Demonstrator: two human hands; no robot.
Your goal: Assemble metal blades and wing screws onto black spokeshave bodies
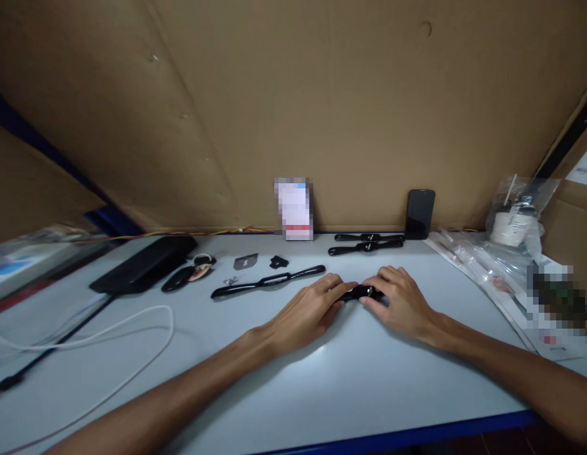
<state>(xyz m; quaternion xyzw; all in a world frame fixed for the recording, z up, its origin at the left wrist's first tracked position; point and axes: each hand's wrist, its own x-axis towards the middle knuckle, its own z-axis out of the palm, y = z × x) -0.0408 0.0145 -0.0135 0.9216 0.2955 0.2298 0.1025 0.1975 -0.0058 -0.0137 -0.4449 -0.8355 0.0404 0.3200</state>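
Note:
My left hand (325, 297) and my right hand (398, 298) grip the two ends of a black spokeshave (364, 292) low over the table. Fingers cover both handles; the middle with a shiny screw shows between them. To the left lies a bare spokeshave body (269, 282) with an open slot. Behind it are a grey blade (246, 261), a small black cap piece (278, 261) and small metal screws (230, 281). Two more spokeshaves (366, 247) with shiny screws lie side by side beyond my hands.
A phone (420, 215) and a blurred upright card or screen (296, 210) lean against the cardboard wall (293, 114). At left are a black case (144, 265), keys (189, 273) and a white cable (167, 335). Plastic-wrapped packages (492, 278) and a bagged white container (511, 227) stand right.

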